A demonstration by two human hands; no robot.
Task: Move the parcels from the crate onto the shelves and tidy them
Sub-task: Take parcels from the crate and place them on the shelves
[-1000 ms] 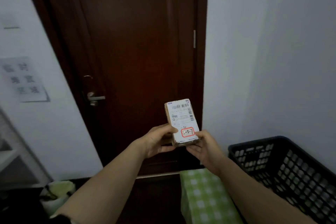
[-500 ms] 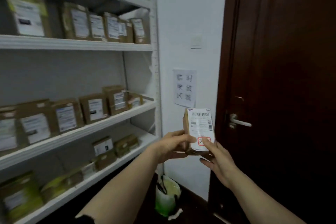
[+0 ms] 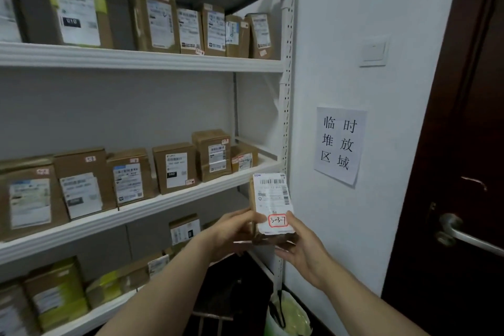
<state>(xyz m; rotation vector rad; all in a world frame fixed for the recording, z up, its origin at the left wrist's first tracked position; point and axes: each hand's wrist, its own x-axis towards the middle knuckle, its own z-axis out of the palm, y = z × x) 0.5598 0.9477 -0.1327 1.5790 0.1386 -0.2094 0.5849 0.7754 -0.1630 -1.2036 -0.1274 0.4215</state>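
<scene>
I hold a small brown parcel [image 3: 271, 203] upright in front of me, its white shipping label facing me with a red-framed tag reading 3-3-7. My left hand [image 3: 234, 232] grips its left side with the thumb on the label. My right hand [image 3: 302, 248] supports its lower right corner from beneath. The parcel hovers just off the right end of the middle shelf [image 3: 152, 204], where a row of brown labelled parcels [image 3: 174, 166] stands. The top shelf [image 3: 141, 58] carries more upright parcels. The crate is out of sight.
The white shelf upright [image 3: 286, 90] stands against a wall with a paper sign [image 3: 339, 144] and a light switch [image 3: 373, 49]. A dark wooden door [image 3: 463, 172] with a metal handle [image 3: 461, 234] is on the right. A green bag [image 3: 289, 316] lies on the floor below.
My view has swung left from the door and crate to the shelves. The parcel stays in both hands and now sits closer to the right end of the middle shelf.
</scene>
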